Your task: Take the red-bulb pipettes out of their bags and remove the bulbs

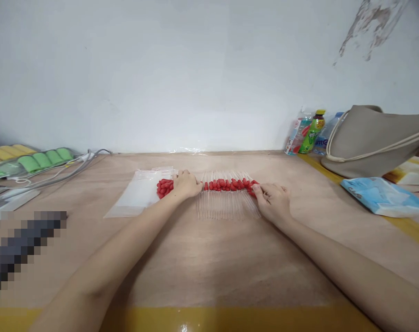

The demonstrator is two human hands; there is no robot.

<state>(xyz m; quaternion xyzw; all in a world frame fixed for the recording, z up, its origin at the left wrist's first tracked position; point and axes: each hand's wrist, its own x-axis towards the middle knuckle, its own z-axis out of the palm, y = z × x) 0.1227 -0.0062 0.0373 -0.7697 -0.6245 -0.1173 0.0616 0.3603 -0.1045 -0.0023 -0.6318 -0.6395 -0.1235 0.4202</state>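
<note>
A row of clear glass droppers with red rubber bulbs (226, 193) lies side by side on the wooden table (209, 258). My left hand (186, 184) rests with curled fingers at the row's left end, touching the bulbs. My right hand (272, 199) sits at the right end, its fingers pinched on the last droppers. More red-bulbed droppers (164, 188) lie bunched on a clear plastic bag (136, 193) just left of my left hand.
Green and yellow rolls (32, 160) and grey cables (67, 168) lie at the far left. Bottles (309, 131), a beige bag (372, 138) and a blue packet (382, 196) stand at the right. A white wall runs along the back. Yellow tape edges the table.
</note>
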